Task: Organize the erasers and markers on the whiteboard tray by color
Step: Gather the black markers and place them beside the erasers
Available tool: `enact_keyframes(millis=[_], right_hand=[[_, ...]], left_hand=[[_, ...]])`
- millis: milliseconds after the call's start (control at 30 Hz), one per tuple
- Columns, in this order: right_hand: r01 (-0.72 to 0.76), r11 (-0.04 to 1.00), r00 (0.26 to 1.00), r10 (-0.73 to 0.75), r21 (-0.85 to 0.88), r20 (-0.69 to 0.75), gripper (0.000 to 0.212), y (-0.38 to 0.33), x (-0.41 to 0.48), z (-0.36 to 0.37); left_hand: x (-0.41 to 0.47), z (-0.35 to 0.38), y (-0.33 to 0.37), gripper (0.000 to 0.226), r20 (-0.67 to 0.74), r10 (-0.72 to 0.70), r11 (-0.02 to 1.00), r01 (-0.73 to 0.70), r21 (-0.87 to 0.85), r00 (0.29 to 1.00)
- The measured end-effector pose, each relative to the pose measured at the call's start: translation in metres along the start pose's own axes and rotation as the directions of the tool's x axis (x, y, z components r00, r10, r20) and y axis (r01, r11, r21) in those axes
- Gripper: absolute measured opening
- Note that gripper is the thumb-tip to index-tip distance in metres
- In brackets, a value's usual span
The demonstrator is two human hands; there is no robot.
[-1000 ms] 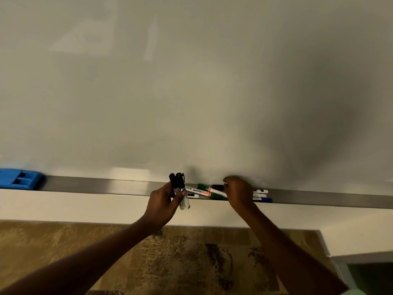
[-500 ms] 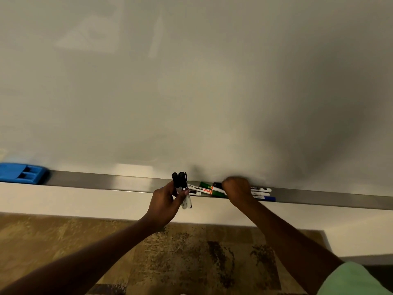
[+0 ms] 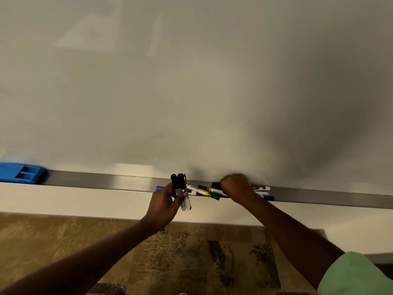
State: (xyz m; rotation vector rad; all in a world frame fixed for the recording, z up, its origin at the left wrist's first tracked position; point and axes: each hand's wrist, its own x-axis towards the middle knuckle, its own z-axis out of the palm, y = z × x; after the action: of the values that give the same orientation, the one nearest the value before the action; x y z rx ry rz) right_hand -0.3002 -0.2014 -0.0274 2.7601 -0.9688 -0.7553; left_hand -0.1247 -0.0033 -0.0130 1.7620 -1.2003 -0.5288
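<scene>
Gripping black markers upright in the left hand, lower centre. Curling the right hand over the pile just right of that, hiding whether pinching anything. Lying lengthwise along the tray, touching the right hand, so likely picking with that one.

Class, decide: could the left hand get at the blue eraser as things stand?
Probably not yet. The tray between them is unobstructed, but the left hand grips black markers, and the blue eraser lies well off to its left.
</scene>
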Motion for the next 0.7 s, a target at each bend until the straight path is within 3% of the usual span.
enact_keyframes(millis=[100, 167, 267, 500, 700], right_hand=[[0.008, 0.999, 0.997, -0.005, 0.039, -0.080, 0.021, 0.002, -0.002, 0.000], [0.015, 1.000, 0.977, -0.009, 0.026, -0.215, 0.018, 0.002, -0.007, -0.005], [0.047, 0.997, 0.913, -0.019, 0.059, -0.408, 0.031, 0.001, -0.013, -0.002], [0.108, 0.976, 0.825, 0.019, 0.190, -0.565, 0.027, 0.000, -0.019, -0.006], [0.163, 0.923, 0.648, 0.167, 0.350, -0.743, 0.018, -0.010, -0.019, -0.008]], left_hand=[[-0.002, 0.001, 0.000, 0.011, 0.023, -0.017, 1.000, 0.017, -0.008, 1.000], [-0.001, 0.001, -0.001, 0.010, 0.027, -0.029, 1.000, 0.029, -0.001, 0.999], [0.002, 0.003, -0.002, 0.012, 0.041, -0.047, 0.999, 0.046, 0.026, 0.998], [0.011, 0.006, -0.010, 0.025, 0.030, -0.125, 0.988, 0.122, 0.093, 0.992], [0.012, 0.006, -0.005, 0.021, 0.055, -0.109, 0.990, 0.103, 0.097, 0.992]])
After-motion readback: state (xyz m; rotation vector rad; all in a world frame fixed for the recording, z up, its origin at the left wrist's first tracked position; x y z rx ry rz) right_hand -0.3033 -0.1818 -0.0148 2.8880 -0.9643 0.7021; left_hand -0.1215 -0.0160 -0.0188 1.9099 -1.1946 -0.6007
